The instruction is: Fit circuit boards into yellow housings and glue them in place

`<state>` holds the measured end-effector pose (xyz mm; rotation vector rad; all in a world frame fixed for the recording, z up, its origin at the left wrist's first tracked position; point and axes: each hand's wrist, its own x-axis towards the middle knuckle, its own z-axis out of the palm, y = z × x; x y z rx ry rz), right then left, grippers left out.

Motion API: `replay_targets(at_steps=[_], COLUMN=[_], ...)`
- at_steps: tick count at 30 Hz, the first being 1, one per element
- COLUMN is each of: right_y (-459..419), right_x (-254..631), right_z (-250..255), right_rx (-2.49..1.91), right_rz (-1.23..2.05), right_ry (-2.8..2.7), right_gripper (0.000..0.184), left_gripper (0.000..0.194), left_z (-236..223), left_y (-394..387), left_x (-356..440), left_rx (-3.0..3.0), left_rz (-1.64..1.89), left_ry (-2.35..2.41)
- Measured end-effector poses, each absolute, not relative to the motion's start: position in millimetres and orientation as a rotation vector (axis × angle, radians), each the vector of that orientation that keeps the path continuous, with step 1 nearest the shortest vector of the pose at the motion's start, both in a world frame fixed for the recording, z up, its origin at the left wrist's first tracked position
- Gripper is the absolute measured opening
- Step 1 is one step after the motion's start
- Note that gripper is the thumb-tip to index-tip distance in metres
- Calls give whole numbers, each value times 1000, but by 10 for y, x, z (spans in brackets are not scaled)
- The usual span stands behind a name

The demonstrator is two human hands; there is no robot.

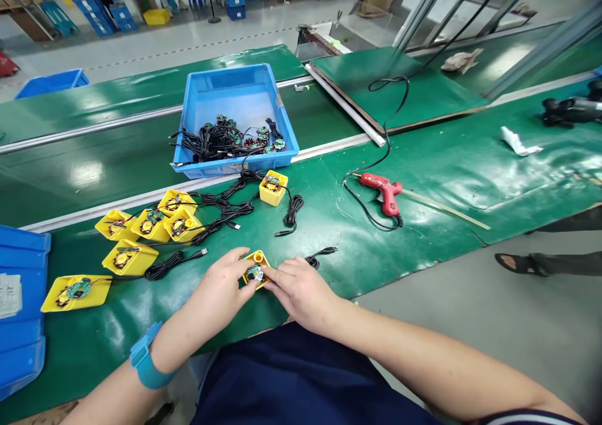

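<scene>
A small yellow plastic holder lies on the green bench near its front edge, with a round green circuit board set in it. My left hand grips the holder's left side with curled fingers. My right hand pinches the board and the holder's right side. A black cable runs from the holder to the right. Several more yellow holders with boards and cables lie to the left, and one yellow holder stands near the bin.
A blue bin holding boards and black cables sits behind the holders. A red glue gun with its cord lies at right. Another blue bin is at the left edge. Someone's sandalled foot shows on the floor at right.
</scene>
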<state>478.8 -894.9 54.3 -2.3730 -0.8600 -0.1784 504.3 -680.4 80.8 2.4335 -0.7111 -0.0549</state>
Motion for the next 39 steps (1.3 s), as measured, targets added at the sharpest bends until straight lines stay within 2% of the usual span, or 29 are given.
replay_targets(at_steps=[5, 8, 11, 16, 22, 27, 32, 39], right_y=[-8933, -8929, -8938, -9014, -9057, -9032, -9044, -9091], right_x=[4807, 4886, 4931, 4821, 4785, 4863, 4908, 4802], right_z=[515, 609, 712, 693, 596, 678, 749, 701], right_rx=[-2455, -2537, -2569, -2468, -2370, -2545, -2597, -2506], right_rz=[-262, -128, -2, -212, -234, -182, -113, -141], right_ry=[-895, -981, -1018, -910, -862, -1032, -1162, -998], right_gripper=[26, 19, 14, 31, 29, 30, 32, 37], left_gripper=[15, 8, 11, 12, 14, 19, 7, 11], left_z=[955, 1045, 1129, 1249, 1324, 1278, 1196, 1202], left_y=[-6898, -6971, -7042, -7147, -7266, -7233, -7121, -7121], left_x=[5059, 5096, 5140, 5164, 5182, 5189, 5147, 5129], left_rx=[2481, 2560, 2655, 2717, 2827, 2792, 2674, 2645], left_rz=[-194, -298, -444, -573, -671, -568, -408, -349], left_ry=[-748, -756, -702, -652, -624, -668, -717, -678])
